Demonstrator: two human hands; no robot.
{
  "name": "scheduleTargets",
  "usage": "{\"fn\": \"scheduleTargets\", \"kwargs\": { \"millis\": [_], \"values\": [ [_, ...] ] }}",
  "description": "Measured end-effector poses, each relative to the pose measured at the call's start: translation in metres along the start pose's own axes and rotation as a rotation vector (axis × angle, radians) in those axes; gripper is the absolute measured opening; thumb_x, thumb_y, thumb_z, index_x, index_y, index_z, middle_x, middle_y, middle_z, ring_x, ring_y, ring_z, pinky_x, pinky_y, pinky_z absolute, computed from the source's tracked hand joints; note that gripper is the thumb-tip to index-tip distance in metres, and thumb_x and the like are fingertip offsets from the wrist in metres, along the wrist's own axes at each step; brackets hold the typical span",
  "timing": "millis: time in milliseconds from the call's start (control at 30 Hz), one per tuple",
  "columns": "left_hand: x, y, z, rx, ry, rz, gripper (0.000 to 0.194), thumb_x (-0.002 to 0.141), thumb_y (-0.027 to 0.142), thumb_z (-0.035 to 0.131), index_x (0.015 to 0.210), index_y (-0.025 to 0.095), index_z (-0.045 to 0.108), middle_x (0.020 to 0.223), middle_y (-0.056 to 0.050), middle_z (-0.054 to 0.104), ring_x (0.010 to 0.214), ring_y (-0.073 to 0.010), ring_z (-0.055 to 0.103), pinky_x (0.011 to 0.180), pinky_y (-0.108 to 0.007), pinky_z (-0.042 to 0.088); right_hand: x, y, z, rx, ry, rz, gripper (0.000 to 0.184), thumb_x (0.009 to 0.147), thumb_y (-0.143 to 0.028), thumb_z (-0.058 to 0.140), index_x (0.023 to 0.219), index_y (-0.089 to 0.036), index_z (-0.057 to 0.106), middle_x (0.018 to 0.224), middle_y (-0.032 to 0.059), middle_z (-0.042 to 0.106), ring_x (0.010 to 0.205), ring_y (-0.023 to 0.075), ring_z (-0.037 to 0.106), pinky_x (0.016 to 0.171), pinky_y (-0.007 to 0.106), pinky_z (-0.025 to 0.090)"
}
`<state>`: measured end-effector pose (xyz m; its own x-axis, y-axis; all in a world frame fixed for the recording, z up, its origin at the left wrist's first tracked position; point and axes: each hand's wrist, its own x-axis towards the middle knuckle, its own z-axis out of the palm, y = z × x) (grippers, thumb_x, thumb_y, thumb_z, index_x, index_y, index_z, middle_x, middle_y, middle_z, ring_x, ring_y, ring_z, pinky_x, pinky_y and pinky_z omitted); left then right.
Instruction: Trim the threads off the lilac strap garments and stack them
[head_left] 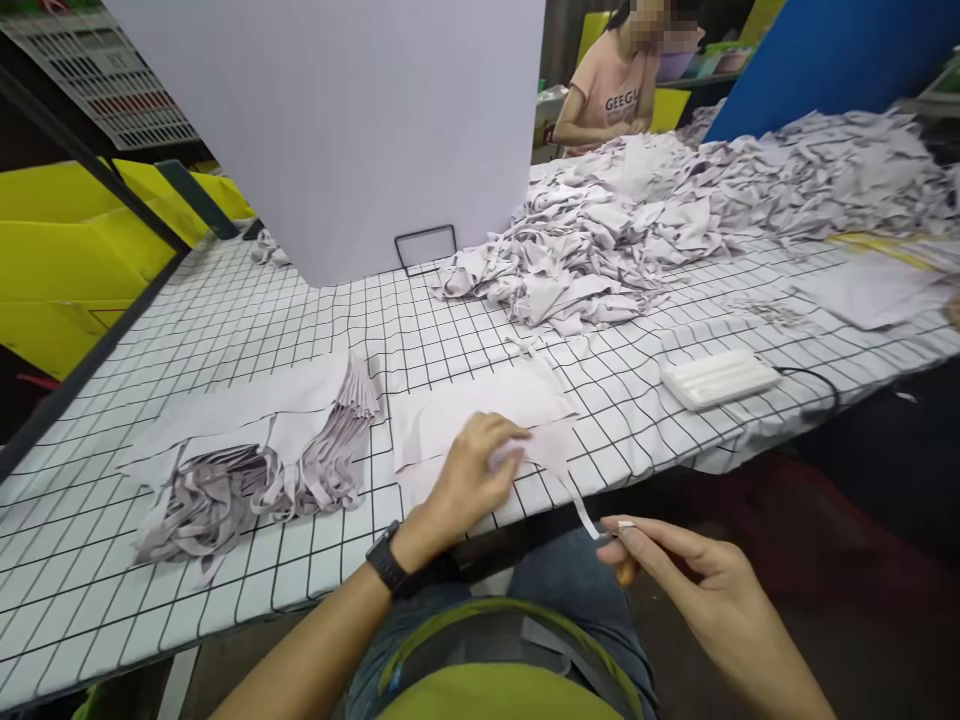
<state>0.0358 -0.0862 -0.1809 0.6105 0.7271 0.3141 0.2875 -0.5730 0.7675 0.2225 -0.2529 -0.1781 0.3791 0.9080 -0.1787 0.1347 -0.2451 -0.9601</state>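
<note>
A pale pinkish-white fabric piece point(487, 395) lies flat on the grid-patterned tablecloth in front of me. My left hand point(480, 465), with a dark watch on its wrist, is closed on a gathered part at its near right side. From there a narrow fabric strap point(577, 505) runs past the table edge to my right hand point(675, 565). The fingertips of that hand pinch the strap's end. Something small and orange shows under these fingers; its kind is unclear. To the left rests a stack of similar fabric pieces point(247, 410), their straps bunched toward me.
A large heap of loose fabric pieces point(600, 240) covers the table's far right. A white, flat device point(720, 380) with a black cable lies near the front edge. Behind stand a pale panel point(360, 130) and a blue panel point(825, 70). Another person point(611, 95) sits beyond the heap.
</note>
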Motion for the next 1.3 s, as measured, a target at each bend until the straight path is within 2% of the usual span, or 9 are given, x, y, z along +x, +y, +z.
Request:
{"fn": "scheduleTargets", "kwargs": {
  "millis": [100, 167, 333, 633, 767, 867, 1000, 1200, 1300],
  "values": [
    [-0.011, 0.025, 0.000, -0.194, -0.123, 0.045, 0.010, 0.088, 0.013, 0.066, 0.092, 0.020, 0.072, 0.090, -0.002, 0.073, 0.089, -0.0182, 0.065, 0.084, -0.033, 0.052, 0.019, -0.007, 0.011, -0.075, -0.099, -0.025, 0.035, 0.089, -0.051, 0.069, 0.089, -0.019, 0.083, 0.065, 0.0043, 0.073, 0.059, 0.0184, 0.068, 0.058, 0.024, 0.059],
    [-0.014, 0.033, 0.005, -0.191, -0.112, 0.072, 0.009, 0.086, 0.012, 0.068, 0.090, 0.020, 0.071, 0.087, -0.002, 0.073, 0.087, -0.0180, 0.063, 0.083, -0.033, 0.050, 0.028, -0.010, 0.018, -0.131, -0.138, -0.036, 0.034, 0.091, -0.050, 0.067, 0.091, -0.019, 0.082, 0.065, 0.0035, 0.072, 0.062, 0.0190, 0.068, 0.059, 0.024, 0.057],
    [-0.010, 0.025, 0.008, -0.177, -0.039, 0.010, 0.010, 0.085, 0.010, 0.066, 0.089, 0.018, 0.070, 0.084, -0.003, 0.071, 0.085, -0.0187, 0.061, 0.082, -0.034, 0.049, 0.037, -0.013, 0.028, -0.254, -0.136, -0.091, 0.033, 0.092, -0.048, 0.064, 0.094, -0.020, 0.083, 0.066, 0.0025, 0.071, 0.063, 0.0198, 0.067, 0.060, 0.025, 0.054],
    [0.002, 0.018, -0.005, -0.342, -0.270, -0.246, 0.012, 0.080, 0.007, 0.068, 0.077, 0.018, 0.071, 0.078, 0.000, 0.070, 0.080, -0.0150, 0.063, 0.075, -0.026, 0.049, 0.042, -0.015, 0.033, -0.389, -0.138, -0.227, 0.028, 0.092, -0.044, 0.062, 0.088, -0.027, 0.085, 0.083, 0.0077, 0.070, 0.059, 0.0172, 0.062, 0.041, 0.022, 0.045],
    [0.004, 0.015, -0.008, -0.356, -0.275, -0.290, 0.011, 0.081, 0.008, 0.068, 0.077, 0.018, 0.071, 0.078, 0.000, 0.070, 0.078, -0.0147, 0.064, 0.075, -0.026, 0.050, 0.042, -0.016, 0.041, -0.273, -0.128, -0.050, 0.029, 0.089, -0.049, 0.066, 0.084, -0.025, 0.082, 0.067, 0.0036, 0.069, 0.057, 0.0185, 0.065, 0.055, 0.025, 0.056],
    [0.008, 0.011, -0.010, -0.371, -0.287, -0.307, 0.013, 0.080, 0.006, 0.068, 0.075, 0.018, 0.070, 0.077, 0.000, 0.070, 0.078, -0.0147, 0.064, 0.075, -0.026, 0.049, 0.043, -0.013, 0.045, -0.172, -0.096, 0.098, 0.033, 0.088, -0.053, 0.067, 0.089, -0.023, 0.079, 0.057, 0.0005, 0.067, 0.052, 0.0184, 0.065, 0.052, 0.025, 0.055],
    [0.017, 0.008, -0.012, -0.376, -0.322, -0.329, 0.012, 0.079, 0.006, 0.069, 0.076, 0.017, 0.071, 0.077, 0.000, 0.070, 0.077, -0.0143, 0.063, 0.073, -0.025, 0.049, 0.048, -0.009, 0.044, -0.185, -0.134, 0.065, 0.033, 0.089, -0.054, 0.066, 0.094, -0.023, 0.077, 0.058, 0.0000, 0.068, 0.045, 0.0165, 0.063, 0.045, 0.024, 0.052],
    [0.028, -0.001, -0.014, -0.312, -0.394, -0.213, 0.010, 0.087, 0.012, 0.069, 0.080, 0.018, 0.069, 0.080, 0.000, 0.070, 0.081, -0.0149, 0.063, 0.078, -0.027, 0.051, 0.058, -0.017, 0.039, -0.298, -0.046, 0.016, 0.029, 0.085, -0.051, 0.069, 0.077, -0.025, 0.079, 0.063, 0.0023, 0.070, 0.058, 0.0201, 0.066, 0.050, 0.025, 0.053],
    [0.031, -0.014, -0.009, -0.056, -0.341, -0.047, 0.007, 0.093, 0.023, 0.068, 0.098, 0.018, 0.068, 0.098, -0.006, 0.070, 0.097, -0.0208, 0.061, 0.086, -0.035, 0.052, 0.068, -0.016, 0.038, -0.225, 0.005, 0.077, 0.029, 0.079, -0.051, 0.074, 0.075, -0.024, 0.080, 0.072, 0.0053, 0.075, 0.061, 0.0219, 0.069, 0.048, 0.025, 0.054]
  ]
}}
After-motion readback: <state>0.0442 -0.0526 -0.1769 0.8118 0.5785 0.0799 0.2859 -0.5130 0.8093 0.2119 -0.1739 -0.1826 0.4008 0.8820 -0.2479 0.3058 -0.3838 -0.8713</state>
